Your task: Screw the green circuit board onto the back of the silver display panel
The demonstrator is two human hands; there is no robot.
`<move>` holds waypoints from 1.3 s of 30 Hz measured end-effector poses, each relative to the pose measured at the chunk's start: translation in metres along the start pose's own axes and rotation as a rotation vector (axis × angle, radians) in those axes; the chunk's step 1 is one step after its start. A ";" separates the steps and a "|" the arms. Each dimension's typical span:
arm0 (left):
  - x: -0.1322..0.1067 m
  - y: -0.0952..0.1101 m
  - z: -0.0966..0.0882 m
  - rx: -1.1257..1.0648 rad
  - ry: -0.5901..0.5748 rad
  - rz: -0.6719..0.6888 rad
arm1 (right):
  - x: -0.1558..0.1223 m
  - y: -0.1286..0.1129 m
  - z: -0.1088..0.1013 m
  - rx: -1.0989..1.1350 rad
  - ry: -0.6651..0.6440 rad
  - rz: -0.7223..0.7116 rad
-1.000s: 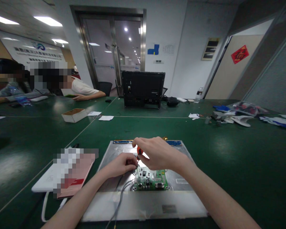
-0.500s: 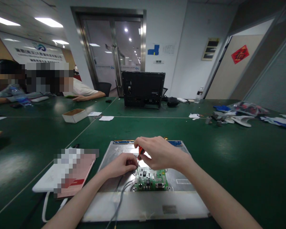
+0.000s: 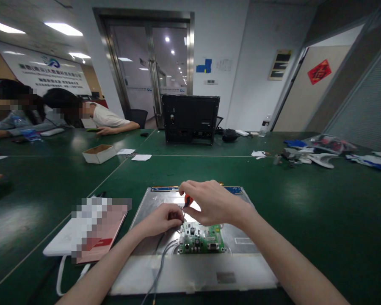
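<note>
In my right hand (image 3: pixel 214 203) is a small screwdriver (image 3: pixel 188 201) with an orange and black handle, gripped from above. Its thin shaft points down at the upper left corner of a green circuit board (image 3: pixel 201 241). My left hand (image 3: pixel 165 218) is closed beside the tip, thumb and fingers pinched near that corner; what they hold, if anything, is hidden. The board lies on the silver back of a display panel (image 3: pixel 165 271), which has a blue strip board (image 3: pixel 165 189) along its far edge. Grey cables (image 3: pixel 162 262) run from the board's left side toward me.
To the left lie a white device (image 3: pixel 59 243) with a white cable and a pink folder (image 3: pixel 114 224). Across the green table stand an open box (image 3: pixel 100 154) and a black monitor (image 3: pixel 191 119). Scattered parts (image 3: pixel 298 156) lie at the right. Other people sit at the far left.
The screwdriver handle has turned slightly between my right fingers, showing a different side. Both hands and the board stay in place.
</note>
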State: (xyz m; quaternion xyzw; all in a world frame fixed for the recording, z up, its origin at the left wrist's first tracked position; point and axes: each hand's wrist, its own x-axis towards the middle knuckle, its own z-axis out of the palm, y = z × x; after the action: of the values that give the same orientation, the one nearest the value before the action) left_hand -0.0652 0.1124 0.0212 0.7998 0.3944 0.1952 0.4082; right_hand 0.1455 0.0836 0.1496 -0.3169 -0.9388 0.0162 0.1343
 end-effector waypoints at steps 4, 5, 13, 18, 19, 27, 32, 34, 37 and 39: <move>0.000 0.001 -0.001 -0.011 0.001 0.005 | 0.001 0.001 0.000 0.000 -0.012 0.007; 0.000 0.001 -0.001 -0.007 0.003 0.000 | 0.001 0.002 0.001 -0.007 -0.009 0.016; 0.000 0.001 -0.001 0.008 0.004 0.005 | 0.004 0.004 0.004 -0.028 0.014 0.043; 0.000 -0.001 -0.001 -0.008 -0.002 -0.004 | 0.000 0.003 0.002 0.001 0.010 -0.006; 0.001 -0.001 -0.001 -0.014 -0.005 -0.005 | 0.000 0.003 0.002 -0.004 0.009 -0.007; 0.000 0.004 -0.002 0.011 0.000 -0.010 | 0.005 0.001 0.004 -0.047 0.002 0.035; 0.000 0.007 -0.002 0.049 0.006 0.018 | 0.003 0.000 0.004 -0.010 -0.003 -0.023; 0.000 0.005 -0.001 0.031 0.006 0.018 | 0.002 0.000 0.004 0.008 0.005 -0.044; 0.000 0.002 -0.001 0.001 -0.004 -0.002 | 0.002 0.000 0.005 0.012 0.005 -0.032; 0.000 0.002 0.000 0.007 -0.003 -0.011 | 0.004 0.001 0.006 0.001 0.007 -0.009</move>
State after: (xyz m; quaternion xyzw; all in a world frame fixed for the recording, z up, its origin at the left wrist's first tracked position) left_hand -0.0642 0.1121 0.0232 0.7995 0.3988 0.1905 0.4068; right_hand 0.1415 0.0870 0.1449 -0.3129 -0.9397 0.0150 0.1376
